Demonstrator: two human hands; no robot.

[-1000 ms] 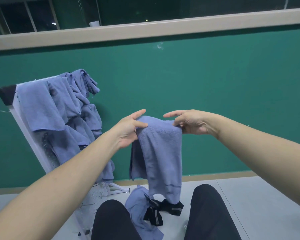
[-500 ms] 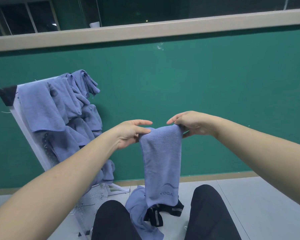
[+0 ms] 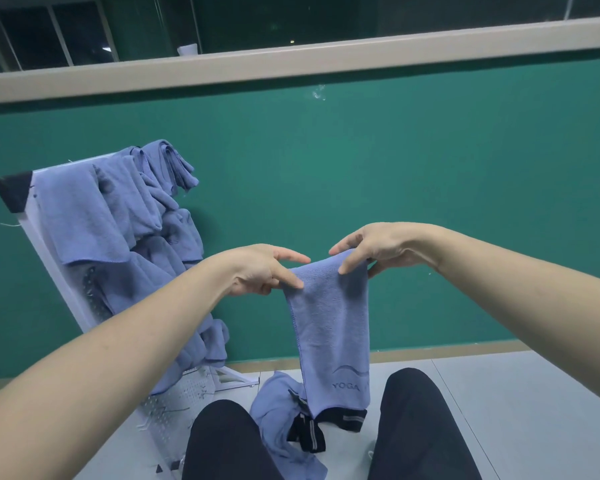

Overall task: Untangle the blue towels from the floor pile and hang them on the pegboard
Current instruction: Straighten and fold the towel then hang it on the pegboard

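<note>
A blue towel [image 3: 329, 327] is held up by its top edge and hangs straight down as a narrow folded strip; "YOGA" and a wavy line are printed near its lower end, which is finished with a black band. Below it, a crumpled blue towel [image 3: 278, 410] with black trim lies in the floor pile. Several blue towels [image 3: 118, 220] are draped, bunched and overlapping, over the tilted white pegboard [image 3: 177, 403], whose perforated lower part is left uncovered.

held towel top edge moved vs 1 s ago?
Yes. The held towel dropped: its top edge sits lower against the green wall, nearer the tan baseboard, and the folded cloth has hung out longer.
</note>
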